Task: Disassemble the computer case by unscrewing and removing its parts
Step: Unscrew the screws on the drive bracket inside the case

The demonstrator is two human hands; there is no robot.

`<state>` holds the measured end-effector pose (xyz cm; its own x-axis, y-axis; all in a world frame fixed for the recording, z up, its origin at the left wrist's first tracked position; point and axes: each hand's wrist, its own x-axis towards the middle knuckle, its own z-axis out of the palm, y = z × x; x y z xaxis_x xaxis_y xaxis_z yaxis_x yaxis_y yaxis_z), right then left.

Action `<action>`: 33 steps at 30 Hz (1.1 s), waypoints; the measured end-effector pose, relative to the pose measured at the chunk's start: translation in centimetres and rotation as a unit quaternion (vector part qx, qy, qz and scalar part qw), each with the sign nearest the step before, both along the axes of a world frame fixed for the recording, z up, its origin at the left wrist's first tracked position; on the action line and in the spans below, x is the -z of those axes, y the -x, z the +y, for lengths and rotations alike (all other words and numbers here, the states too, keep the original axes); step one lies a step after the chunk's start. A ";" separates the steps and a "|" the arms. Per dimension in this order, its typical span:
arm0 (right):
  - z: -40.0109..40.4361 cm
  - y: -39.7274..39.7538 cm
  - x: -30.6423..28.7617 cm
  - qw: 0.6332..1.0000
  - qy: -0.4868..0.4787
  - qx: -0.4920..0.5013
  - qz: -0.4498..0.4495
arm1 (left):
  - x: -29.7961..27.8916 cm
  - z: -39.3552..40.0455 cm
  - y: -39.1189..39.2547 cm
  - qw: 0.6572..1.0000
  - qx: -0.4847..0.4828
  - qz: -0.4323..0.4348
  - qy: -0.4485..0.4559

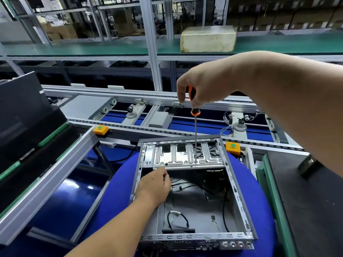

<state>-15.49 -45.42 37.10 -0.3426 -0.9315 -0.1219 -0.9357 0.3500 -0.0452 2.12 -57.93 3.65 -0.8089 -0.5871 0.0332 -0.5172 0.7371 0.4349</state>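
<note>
Done: computer case point(239, 193) side cover off, interior mostly bare.
Left: drive bracket point(185, 156) still mounted.
Grip: right hand point(202, 86) clasps screwdriver point(194, 112); left hand point(156, 184), fingers curled, at the bracket edge.

We see a round blue pad point(118, 184) on the counter. Two orange buttons with green tops sit on the conveyor frame, one point(101, 130) off to the left, one point(232, 147) to the right. A yellowed box point(208, 39) rests on the green shelf point(92, 47) beyond. A dark panel point(20, 108) stands at far left.
</note>
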 end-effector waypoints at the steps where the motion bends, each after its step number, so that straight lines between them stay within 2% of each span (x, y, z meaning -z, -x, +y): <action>1: -0.1 0.0 0.1 1.000 0.001 0.010 0.002 | 0.0 0.0 0.0 1.000 0.000 0.000 0.000; 5: -0.6 0.8 1.0 0.991 0.009 0.061 0.117 | 0.1 0.0 0.0 1.000 0.000 -0.002 0.001; 8: -0.5 1.3 1.2 0.986 0.022 0.064 0.153 | 0.1 -0.1 0.0 1.000 -0.002 -0.002 0.001; 14: 0.2 0.9 0.5 0.998 0.033 0.019 0.045 | 0.2 -0.1 0.1 1.000 0.001 0.000 0.003; 25: 0.2 0.5 0.2 0.999 0.010 0.034 -0.001 | 0.3 -0.2 0.0 1.000 -0.006 -0.005 -0.002; 28: -0.3 0.9 0.6 0.998 0.018 0.060 0.023 | 0.3 -0.2 0.0 1.000 -0.006 -0.006 0.000; 33: -0.8 1.1 1.1 0.989 0.005 0.081 0.122 | 0.2 -0.1 0.0 1.000 -0.006 -0.008 -0.001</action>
<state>-16.57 -46.25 36.03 -0.5054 -0.8628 -0.0086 -0.8509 0.4967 0.1708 2.08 -58.08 3.44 -0.8026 -0.5962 0.0191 -0.5321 0.7300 0.4289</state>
